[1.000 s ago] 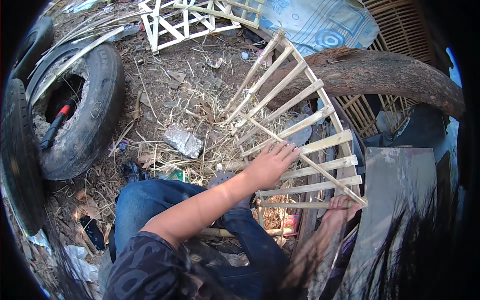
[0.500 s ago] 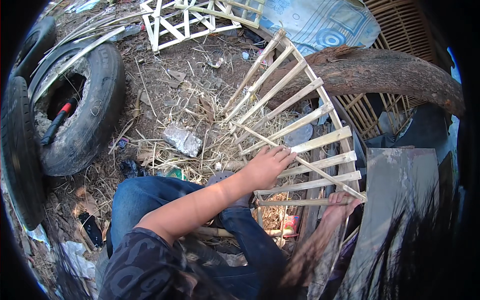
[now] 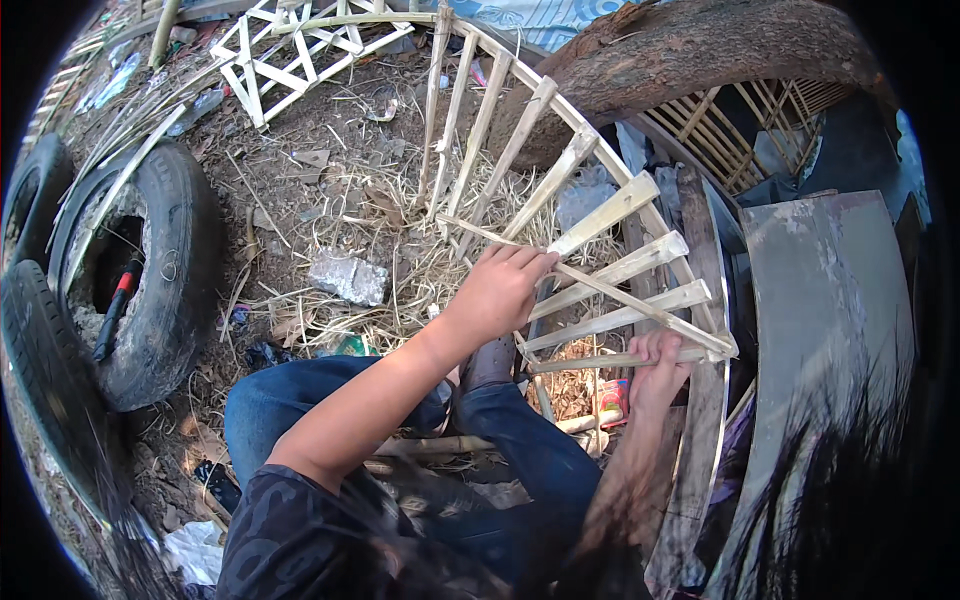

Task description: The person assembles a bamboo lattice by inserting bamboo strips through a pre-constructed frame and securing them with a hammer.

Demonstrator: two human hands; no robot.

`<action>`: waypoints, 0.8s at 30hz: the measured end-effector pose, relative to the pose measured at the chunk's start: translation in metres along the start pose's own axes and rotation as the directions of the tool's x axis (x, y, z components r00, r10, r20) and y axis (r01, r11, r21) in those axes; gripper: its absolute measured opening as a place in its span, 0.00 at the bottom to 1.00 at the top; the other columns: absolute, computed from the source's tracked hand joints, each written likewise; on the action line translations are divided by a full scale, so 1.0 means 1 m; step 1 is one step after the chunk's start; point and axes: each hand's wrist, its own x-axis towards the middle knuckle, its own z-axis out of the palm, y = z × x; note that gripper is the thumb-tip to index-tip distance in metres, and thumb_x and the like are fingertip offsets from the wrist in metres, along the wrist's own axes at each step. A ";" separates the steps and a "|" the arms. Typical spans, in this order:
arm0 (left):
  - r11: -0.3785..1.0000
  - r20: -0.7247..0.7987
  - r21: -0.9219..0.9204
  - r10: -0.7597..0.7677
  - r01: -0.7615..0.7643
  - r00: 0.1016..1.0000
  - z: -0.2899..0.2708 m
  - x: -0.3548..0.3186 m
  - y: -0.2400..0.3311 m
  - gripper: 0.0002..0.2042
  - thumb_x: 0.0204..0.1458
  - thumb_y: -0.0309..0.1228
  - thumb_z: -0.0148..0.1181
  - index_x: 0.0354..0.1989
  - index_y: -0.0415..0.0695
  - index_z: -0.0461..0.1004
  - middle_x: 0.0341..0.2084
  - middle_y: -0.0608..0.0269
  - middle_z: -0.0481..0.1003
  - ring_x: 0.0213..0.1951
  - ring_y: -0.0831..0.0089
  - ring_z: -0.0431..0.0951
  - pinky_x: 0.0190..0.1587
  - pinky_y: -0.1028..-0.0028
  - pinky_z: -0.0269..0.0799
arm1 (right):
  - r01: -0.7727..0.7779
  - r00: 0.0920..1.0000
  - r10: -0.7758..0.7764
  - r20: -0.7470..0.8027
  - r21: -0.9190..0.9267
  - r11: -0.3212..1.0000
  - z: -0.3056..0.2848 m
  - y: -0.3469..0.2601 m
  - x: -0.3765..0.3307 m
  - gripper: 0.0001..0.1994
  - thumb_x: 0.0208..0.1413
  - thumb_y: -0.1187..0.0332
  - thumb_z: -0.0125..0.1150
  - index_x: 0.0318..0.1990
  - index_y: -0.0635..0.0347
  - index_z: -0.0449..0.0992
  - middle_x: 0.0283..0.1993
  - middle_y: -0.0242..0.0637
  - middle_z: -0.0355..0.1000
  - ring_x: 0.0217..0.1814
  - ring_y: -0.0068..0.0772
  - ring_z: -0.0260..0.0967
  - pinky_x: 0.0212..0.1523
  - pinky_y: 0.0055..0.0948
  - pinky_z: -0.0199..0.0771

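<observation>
A frame of pale bamboo slats lies tilted in front of me, with a thin diagonal strip across its slats. My left hand rests on that strip near the middle of the frame, fingers curled over it. My right hand grips the lowest slat near the frame's right side rail. My knees in blue jeans are just below the frame.
Two old tyres lie at the left. A white lattice panel lies at the top. A thick log arches at the upper right, a grey board stands at the right. Straw and a crumpled foil piece litter the ground.
My left hand slid slightly along the diagonal strip. My right hand stayed on the lowest slat. The view has shifted a little.
</observation>
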 end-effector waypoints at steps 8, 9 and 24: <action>0.993 -0.102 0.110 0.065 -0.053 0.993 -0.014 0.012 0.000 0.12 0.40 0.30 0.69 0.32 0.46 0.73 0.28 0.66 0.74 0.36 0.63 0.75 0.44 0.64 0.66 | 0.033 0.997 -0.038 0.065 0.083 0.996 0.010 -0.001 -0.005 0.22 0.52 0.51 0.64 0.30 0.57 0.60 0.24 0.27 0.55 0.26 0.20 0.51 0.28 0.24 0.53; 0.991 -0.081 0.116 0.072 -0.062 0.994 -0.016 0.013 -0.001 0.11 0.40 0.30 0.69 0.32 0.46 0.73 0.28 0.66 0.74 0.36 0.63 0.75 0.43 0.64 0.66 | 0.023 0.998 -0.028 0.053 0.102 0.995 0.010 -0.002 -0.005 0.23 0.52 0.50 0.64 0.31 0.57 0.61 0.25 0.28 0.56 0.26 0.21 0.51 0.28 0.24 0.53; 0.909 -0.264 0.400 0.241 -0.121 0.934 -0.113 0.039 -0.004 0.10 0.41 0.32 0.68 0.34 0.52 0.78 0.31 0.69 0.72 0.38 0.66 0.72 0.47 0.63 0.64 | -0.027 0.996 0.020 0.089 0.082 0.996 0.001 0.016 -0.049 0.30 0.55 0.39 0.55 0.43 0.63 0.68 0.34 0.30 0.61 0.34 0.24 0.58 0.36 0.30 0.62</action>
